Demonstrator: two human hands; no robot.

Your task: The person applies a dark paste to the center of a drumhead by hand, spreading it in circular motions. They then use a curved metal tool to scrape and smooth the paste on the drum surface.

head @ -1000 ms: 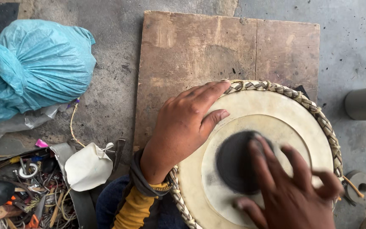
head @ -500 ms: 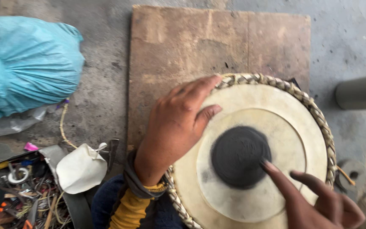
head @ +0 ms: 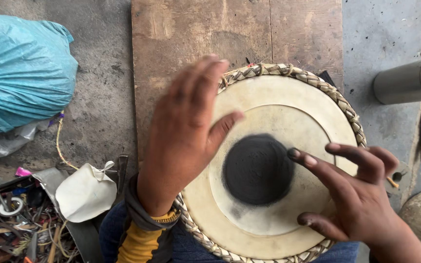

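My left hand [head: 186,136] flat & open on drum [head: 269,234] rim, frame centre; right hand [head: 356,195] lower right, fingers spread, index at black patch [head: 257,168] edge.

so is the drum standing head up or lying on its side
Head up. The drum shows its full round skin to the camera, the black patch in the middle and the braided rim all round. Its body is hidden.
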